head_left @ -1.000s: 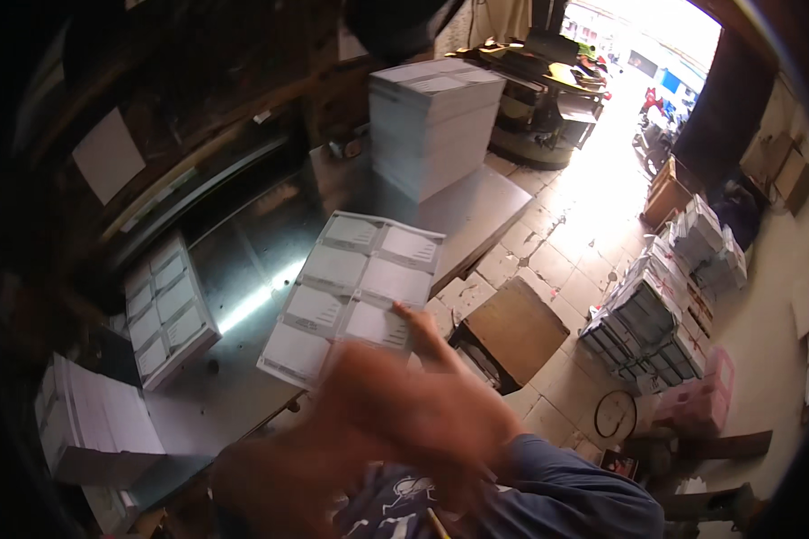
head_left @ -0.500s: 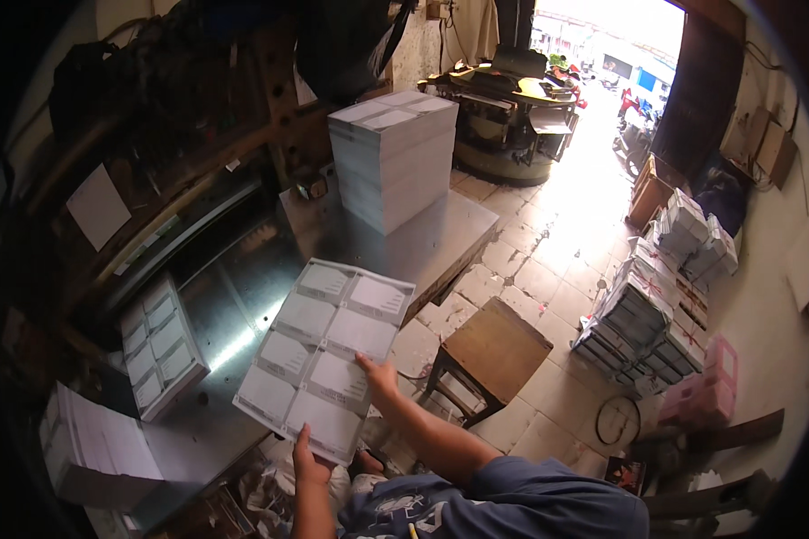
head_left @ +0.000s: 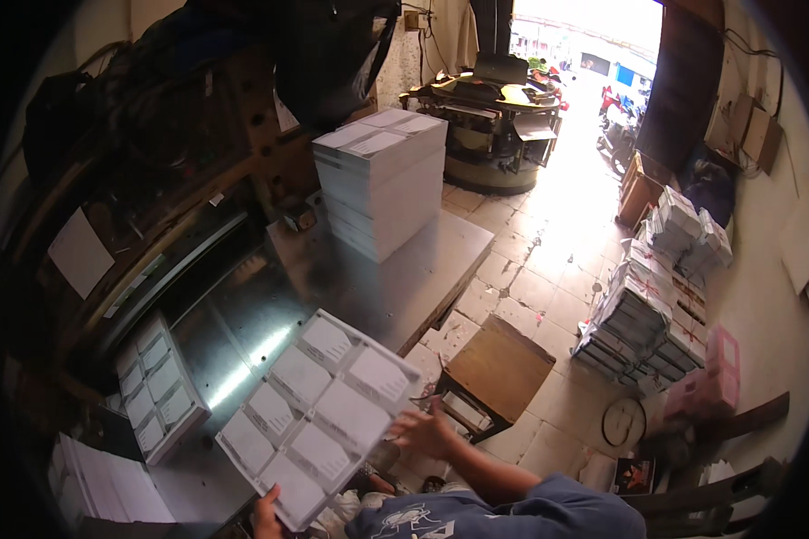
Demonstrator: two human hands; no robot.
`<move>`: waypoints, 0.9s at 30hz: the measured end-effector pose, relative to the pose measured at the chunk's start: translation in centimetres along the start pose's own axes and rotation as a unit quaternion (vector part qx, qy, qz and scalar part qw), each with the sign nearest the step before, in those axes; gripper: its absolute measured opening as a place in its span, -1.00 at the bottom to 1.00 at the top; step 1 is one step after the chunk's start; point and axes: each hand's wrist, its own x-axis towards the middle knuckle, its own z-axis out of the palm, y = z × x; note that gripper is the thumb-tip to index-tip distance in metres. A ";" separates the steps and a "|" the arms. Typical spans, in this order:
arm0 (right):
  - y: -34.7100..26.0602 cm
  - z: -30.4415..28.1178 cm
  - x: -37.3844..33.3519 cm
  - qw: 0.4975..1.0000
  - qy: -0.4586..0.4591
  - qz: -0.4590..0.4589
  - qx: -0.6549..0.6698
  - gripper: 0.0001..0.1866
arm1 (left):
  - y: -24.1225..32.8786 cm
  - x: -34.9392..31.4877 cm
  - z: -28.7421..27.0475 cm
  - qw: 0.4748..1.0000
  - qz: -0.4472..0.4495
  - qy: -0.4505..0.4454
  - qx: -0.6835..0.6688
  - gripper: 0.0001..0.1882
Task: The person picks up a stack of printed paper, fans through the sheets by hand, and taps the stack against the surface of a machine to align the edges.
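A thick stack of printed sheets (head_left: 319,415), marked in a grid of grey and white panels, is tilted in front of me at the metal table's near edge. My left hand (head_left: 268,515) grips its lower corner, thumb on top and the other fingers hidden underneath. By the stack's right edge, my right hand (head_left: 425,433) has its fingers spread and holds nothing. Whether its fingertips touch the edge, I cannot tell. A similar stack of printed sheets (head_left: 159,388) lies on the table to the left.
The metal table (head_left: 422,283) carries a tall paper pile (head_left: 385,193) at the back and loose white sheets (head_left: 112,485) at lower left. A wooden stool (head_left: 502,366) stands to the right. Tied paper bundles (head_left: 634,310) and a pink plastic container (head_left: 710,377) line the right wall.
My right hand has come off the top of the stack and opened beside its right edge. The stack has turned and sits lower in view. My left hand keeps its corner grip.
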 end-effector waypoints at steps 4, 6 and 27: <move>-7.5 -4.0 3.6 0.985 -0.139 0.030 -0.098 0.03 | 3.7 3.3 -5.6 0.997 -0.035 -0.067 0.018 -0.52; -9.2 -1.2 6.1 0.959 -0.184 0.113 -0.182 -0.06 | 5.1 4.0 -5.7 0.996 -0.030 -0.063 0.059 -0.52; -16.9 11.8 20.3 0.706 0.033 -0.011 -0.707 -0.35 | 14.9 13.0 1.8 0.979 0.133 -0.120 0.098 -0.48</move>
